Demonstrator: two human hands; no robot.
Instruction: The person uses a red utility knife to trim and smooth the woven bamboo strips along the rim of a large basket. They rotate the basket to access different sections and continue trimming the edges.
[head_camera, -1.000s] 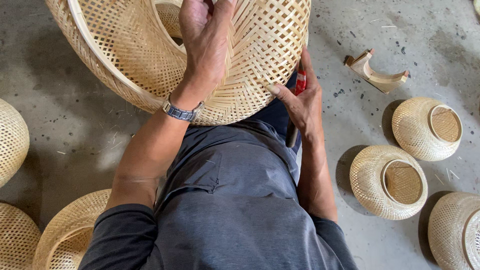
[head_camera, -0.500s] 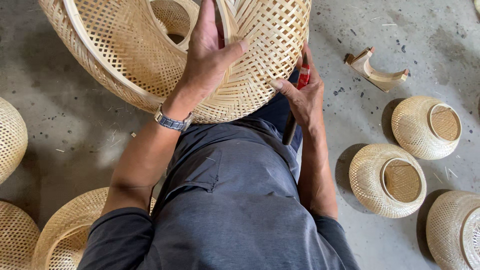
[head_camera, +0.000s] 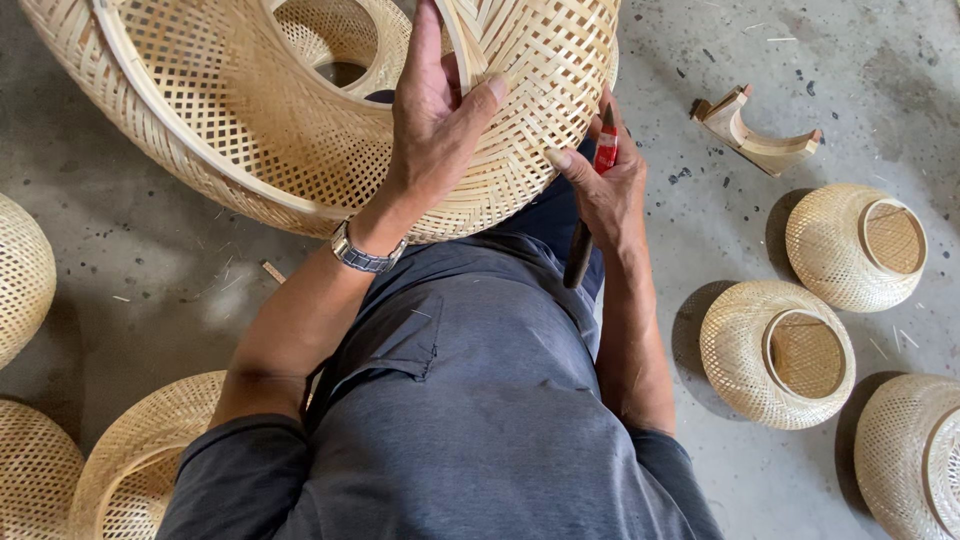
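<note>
Woven bamboo shade (head_camera: 250, 130), big and bell-shaped, sits tipped over the person's lap, its open mouth turned towards the camera, and it looks close to whole: the weave runs unbroken round the wall and an inner ring shows deep inside. Left hand (head_camera: 435, 110) is clamped over the rim, fingers inside, thumb pressed on the outer weave, a metal wristwatch (head_camera: 362, 255) just below it. Right hand (head_camera: 605, 190) is closed round a red-handled tool (head_camera: 600, 175), dark grip hanging down, the tip hidden against the shade's lower edge — so my read is trimming or finishing at the rim, with the weaving itself done. How much edge is left I can't tell; the far side is out of view.

Further out on the concrete floor (head_camera: 160, 270), three smaller woven shades (head_camera: 775, 355) lie on the person's right, apparently complete. More wait on the left (head_camera: 25, 270). Beyond, a curved wooden block (head_camera: 755, 135) lies alone.
</note>
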